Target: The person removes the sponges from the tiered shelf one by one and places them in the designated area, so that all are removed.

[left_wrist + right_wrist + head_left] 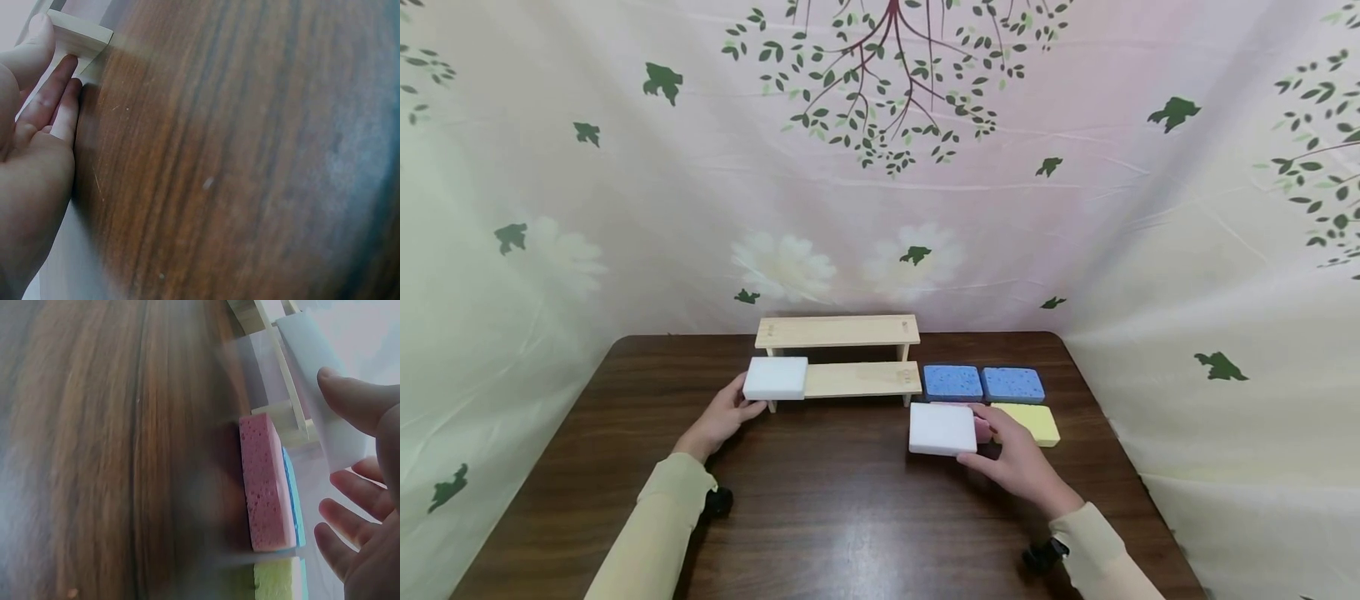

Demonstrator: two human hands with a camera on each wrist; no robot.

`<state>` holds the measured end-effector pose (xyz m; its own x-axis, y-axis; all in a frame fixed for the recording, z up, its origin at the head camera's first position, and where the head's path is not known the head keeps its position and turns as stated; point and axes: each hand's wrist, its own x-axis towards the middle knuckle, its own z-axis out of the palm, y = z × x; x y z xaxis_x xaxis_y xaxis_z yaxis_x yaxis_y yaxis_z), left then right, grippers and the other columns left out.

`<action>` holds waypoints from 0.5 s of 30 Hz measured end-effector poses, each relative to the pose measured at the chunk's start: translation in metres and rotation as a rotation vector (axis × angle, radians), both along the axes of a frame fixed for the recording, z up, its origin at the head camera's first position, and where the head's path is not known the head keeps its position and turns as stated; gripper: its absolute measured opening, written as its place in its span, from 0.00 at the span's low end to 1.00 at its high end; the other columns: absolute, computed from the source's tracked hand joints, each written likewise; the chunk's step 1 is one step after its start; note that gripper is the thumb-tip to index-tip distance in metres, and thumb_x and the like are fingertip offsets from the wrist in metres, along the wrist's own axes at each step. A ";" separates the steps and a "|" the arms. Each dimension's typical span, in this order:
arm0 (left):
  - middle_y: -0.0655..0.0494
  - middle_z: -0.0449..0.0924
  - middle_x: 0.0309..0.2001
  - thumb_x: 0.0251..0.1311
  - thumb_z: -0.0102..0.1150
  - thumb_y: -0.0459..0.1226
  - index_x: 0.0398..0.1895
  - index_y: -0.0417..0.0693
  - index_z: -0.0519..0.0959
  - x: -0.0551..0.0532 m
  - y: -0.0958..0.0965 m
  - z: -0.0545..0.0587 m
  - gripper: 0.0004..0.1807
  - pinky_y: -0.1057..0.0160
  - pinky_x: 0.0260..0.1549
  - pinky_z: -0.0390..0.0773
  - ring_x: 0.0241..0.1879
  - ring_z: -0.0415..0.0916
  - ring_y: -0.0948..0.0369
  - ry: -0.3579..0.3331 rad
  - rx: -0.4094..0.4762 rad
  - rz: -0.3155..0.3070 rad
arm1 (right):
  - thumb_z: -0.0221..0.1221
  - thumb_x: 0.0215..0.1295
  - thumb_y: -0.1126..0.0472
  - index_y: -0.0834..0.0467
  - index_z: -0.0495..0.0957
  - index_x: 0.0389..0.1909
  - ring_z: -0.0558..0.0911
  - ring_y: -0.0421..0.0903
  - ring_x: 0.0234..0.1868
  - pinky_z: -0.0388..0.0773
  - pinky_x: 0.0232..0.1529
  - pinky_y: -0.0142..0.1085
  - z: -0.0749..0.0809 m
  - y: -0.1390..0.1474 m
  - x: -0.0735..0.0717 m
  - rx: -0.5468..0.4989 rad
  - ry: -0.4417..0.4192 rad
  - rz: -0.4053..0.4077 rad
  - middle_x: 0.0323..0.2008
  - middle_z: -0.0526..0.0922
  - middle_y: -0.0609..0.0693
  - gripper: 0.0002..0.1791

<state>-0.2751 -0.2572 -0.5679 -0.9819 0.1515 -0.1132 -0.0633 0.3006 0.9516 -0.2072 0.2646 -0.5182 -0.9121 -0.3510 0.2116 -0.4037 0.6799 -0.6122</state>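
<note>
A white sponge point(776, 378) sits on the left end of the lower tier of a small wooden two-tier shelf point(857, 380). My left hand point(724, 414) is beside that end, fingers fairly straight, fingertips right at the sponge's left edge. In the left wrist view its thumb and fingers lie close around the end of the wooden board point(81, 32). My right hand point(1017, 460) pinches a second white sponge point(942, 429) by its right side, thumb to the front. This sponge is held above a pink sponge point(265, 481), mostly covered in the head view.
Two blue sponges point(952, 382) lie side by side right of the shelf, with a yellow sponge point(1028, 423) in front of them. The shelf stands near the back of the brown wooden table point(850, 517). Behind it hangs a printed cloth point(842, 208).
</note>
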 end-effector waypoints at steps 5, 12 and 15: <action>0.37 0.47 0.84 0.74 0.61 0.30 0.85 0.41 0.47 -0.001 0.000 0.000 0.44 0.38 0.78 0.51 0.82 0.43 0.40 -0.001 0.001 -0.003 | 0.79 0.57 0.47 0.59 0.69 0.75 0.82 0.54 0.58 0.83 0.58 0.55 -0.002 0.009 0.005 0.050 -0.014 -0.019 0.65 0.79 0.55 0.49; 0.34 0.47 0.83 0.73 0.60 0.28 0.84 0.37 0.48 0.011 0.009 0.027 0.43 0.38 0.78 0.50 0.82 0.42 0.38 -0.027 0.008 -0.002 | 0.79 0.57 0.45 0.62 0.72 0.72 0.82 0.54 0.59 0.84 0.58 0.52 -0.009 0.019 0.015 0.080 -0.009 -0.039 0.63 0.81 0.57 0.47; 0.33 0.47 0.83 0.73 0.59 0.27 0.84 0.36 0.48 0.012 0.010 0.031 0.43 0.37 0.78 0.49 0.82 0.42 0.38 -0.030 0.013 -0.003 | 0.79 0.57 0.44 0.61 0.72 0.72 0.81 0.54 0.62 0.82 0.60 0.55 -0.012 0.023 0.017 0.093 -0.016 -0.048 0.64 0.81 0.56 0.47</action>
